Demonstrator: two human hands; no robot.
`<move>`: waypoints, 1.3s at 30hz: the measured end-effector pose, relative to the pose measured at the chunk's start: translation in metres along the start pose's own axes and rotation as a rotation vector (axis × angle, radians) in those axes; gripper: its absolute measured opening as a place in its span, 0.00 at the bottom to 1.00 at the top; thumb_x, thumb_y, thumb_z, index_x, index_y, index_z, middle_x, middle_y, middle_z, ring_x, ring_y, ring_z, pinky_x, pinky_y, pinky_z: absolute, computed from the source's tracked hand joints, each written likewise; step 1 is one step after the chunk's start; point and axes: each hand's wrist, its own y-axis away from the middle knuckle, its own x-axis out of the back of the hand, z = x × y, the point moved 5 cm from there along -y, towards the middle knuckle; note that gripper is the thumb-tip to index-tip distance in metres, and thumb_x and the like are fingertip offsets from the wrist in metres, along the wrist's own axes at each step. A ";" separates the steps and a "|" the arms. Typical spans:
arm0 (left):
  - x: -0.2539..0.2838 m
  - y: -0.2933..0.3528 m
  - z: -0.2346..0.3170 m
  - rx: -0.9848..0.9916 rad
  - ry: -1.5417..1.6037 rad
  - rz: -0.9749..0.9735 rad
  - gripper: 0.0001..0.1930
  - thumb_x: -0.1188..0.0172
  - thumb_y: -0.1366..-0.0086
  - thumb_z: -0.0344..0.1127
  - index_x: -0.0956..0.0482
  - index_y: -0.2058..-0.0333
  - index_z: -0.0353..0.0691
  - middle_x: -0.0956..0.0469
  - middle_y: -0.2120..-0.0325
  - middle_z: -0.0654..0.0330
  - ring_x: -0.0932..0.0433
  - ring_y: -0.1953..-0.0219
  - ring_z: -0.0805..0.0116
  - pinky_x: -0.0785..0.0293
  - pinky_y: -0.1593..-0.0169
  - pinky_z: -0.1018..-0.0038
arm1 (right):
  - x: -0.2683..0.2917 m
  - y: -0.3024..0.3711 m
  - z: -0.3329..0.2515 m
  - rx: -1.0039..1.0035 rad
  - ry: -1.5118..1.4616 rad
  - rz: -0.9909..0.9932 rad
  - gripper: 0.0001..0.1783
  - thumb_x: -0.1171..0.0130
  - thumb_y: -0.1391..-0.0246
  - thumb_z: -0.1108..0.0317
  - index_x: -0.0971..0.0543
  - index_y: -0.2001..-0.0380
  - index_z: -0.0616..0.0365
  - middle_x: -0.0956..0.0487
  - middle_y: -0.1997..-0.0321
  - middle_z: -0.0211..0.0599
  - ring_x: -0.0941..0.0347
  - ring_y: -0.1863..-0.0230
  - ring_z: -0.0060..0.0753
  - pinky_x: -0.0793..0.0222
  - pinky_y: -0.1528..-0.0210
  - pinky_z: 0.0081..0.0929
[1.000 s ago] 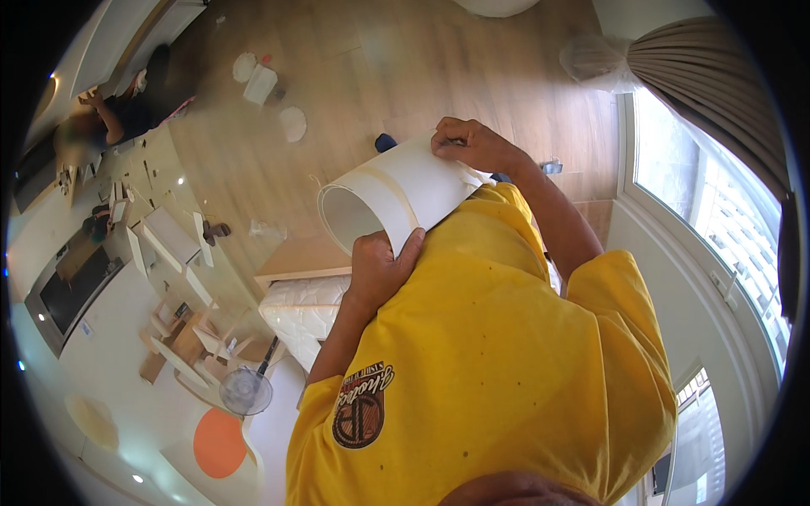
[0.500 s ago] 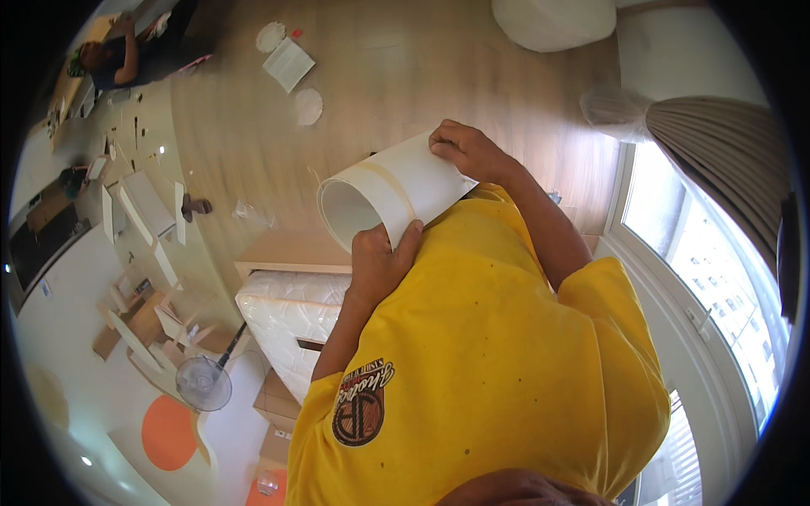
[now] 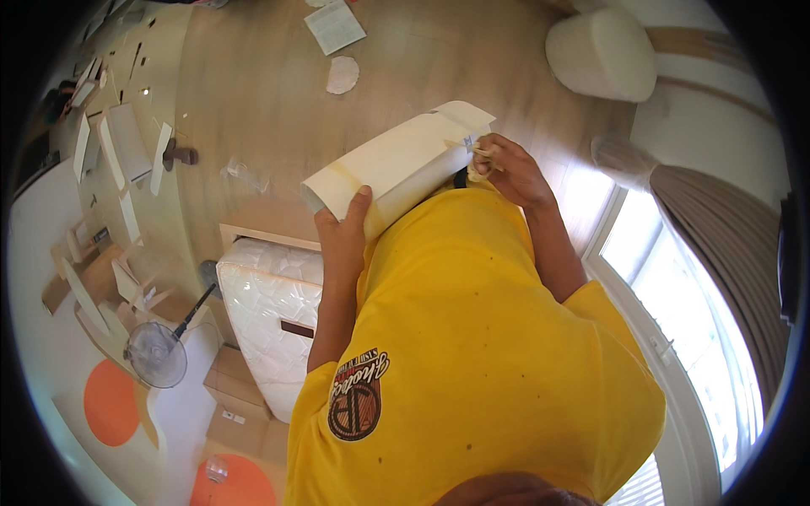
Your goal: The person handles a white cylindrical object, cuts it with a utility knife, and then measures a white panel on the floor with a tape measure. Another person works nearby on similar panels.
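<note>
A roll of white sheet material [image 3: 405, 160] lies across my front, tilted up to the right, with a band of tan masking tape [image 3: 344, 174] near its left end. My left hand [image 3: 344, 232] grips that end, thumb on top and fingers tucked out of sight at the opening. At the right end, my right hand [image 3: 510, 169] is closed in a pinch on a pale tan strip [image 3: 483, 157] that looks like masking tape. The strip is small and partly hidden by the fingers. A small blue mark shows on the roll beside it.
A wrapped mattress [image 3: 261, 308] leans at my left, near a standing fan [image 3: 157, 354] and cardboard boxes [image 3: 238, 384]. Furniture panels [image 3: 105, 152] lie at far left. A white pouf [image 3: 601, 55] stands far right, a curtain [image 3: 709, 211] by the window.
My right hand has come off the top of the roll and now pinches the strip at its right end. The roll has turned, hiding its open left end. The view has shifted.
</note>
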 end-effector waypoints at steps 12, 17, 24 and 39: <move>0.025 -0.040 0.020 0.345 0.238 0.219 0.32 0.33 0.39 0.40 0.41 0.47 0.26 0.27 0.54 0.48 0.23 0.55 0.62 0.25 0.52 0.70 | -0.057 -0.070 -0.047 0.062 -0.083 -0.106 0.12 0.48 0.40 0.61 0.31 0.75 0.53 0.32 0.71 0.28 0.37 0.71 0.19 0.40 0.65 0.21; 0.020 -0.092 0.042 0.288 0.446 0.252 0.24 0.39 0.34 0.38 0.33 0.46 0.27 0.25 0.53 0.46 0.20 0.57 0.57 0.19 0.57 0.64 | -0.054 -0.122 -0.054 -0.053 0.964 0.120 0.19 0.39 0.47 0.69 0.38 0.84 0.53 0.40 0.83 0.21 0.45 0.79 0.13 0.48 0.76 0.21; 0.014 -0.151 0.072 0.260 0.811 0.168 0.27 0.37 0.36 0.41 0.34 0.47 0.25 0.25 0.56 0.46 0.21 0.56 0.57 0.21 0.52 0.63 | -0.039 -0.186 -0.095 -0.202 1.136 0.074 0.17 0.42 0.49 0.75 0.40 0.83 0.56 0.41 0.82 0.20 0.46 0.77 0.14 0.48 0.76 0.21; -0.018 -0.172 0.119 0.145 0.501 0.278 0.18 0.42 0.31 0.40 0.24 0.54 0.28 0.21 0.61 0.54 0.21 0.61 0.68 0.23 0.57 0.71 | -0.211 -0.291 -0.115 0.297 1.219 -0.602 0.07 0.38 0.48 0.73 0.24 0.67 0.62 0.28 0.71 0.40 0.32 0.72 0.35 0.34 0.67 0.28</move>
